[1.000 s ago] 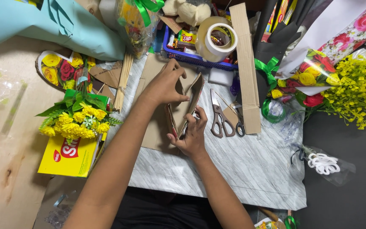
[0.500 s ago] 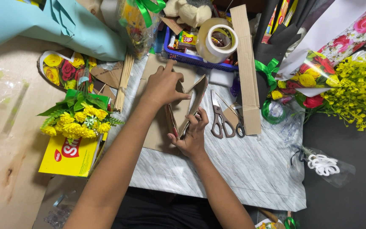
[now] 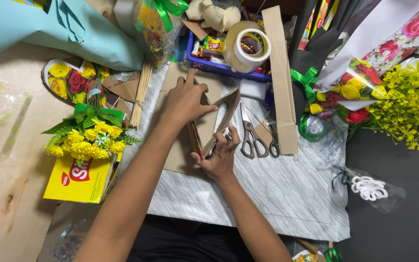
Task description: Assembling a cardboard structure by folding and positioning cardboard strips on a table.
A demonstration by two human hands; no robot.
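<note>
Two bare hands, the left hand (image 3: 186,99) and right hand (image 3: 220,155), met over one folded brown cardboard piece (image 3: 219,119). Beside them lay one pair of brown-handled scissors (image 3: 249,138), one roll of clear packing tape (image 3: 248,46), one blue plastic basket (image 3: 229,71) and one yellow carton (image 3: 81,177).

One camera only, worn on the person's head, and it is looking steeply down over the work surface. The view is facing forward and away from the body: the person's lap is sitting at the bottom edge, both forearms are running up from there toward the middle, and the marble-patterned table cover (image 3: 277,194) is filling the centre. It is sitting close, about arm's reach above the tabletop, with the left hand (image 3: 186,99) and right hand (image 3: 219,157) landing almost dead centre. The far clutter, a blue basket (image 3: 229,70) and a tape roll (image 3: 248,46), is crowding the top edge. No second view is sharing the scene.
</note>
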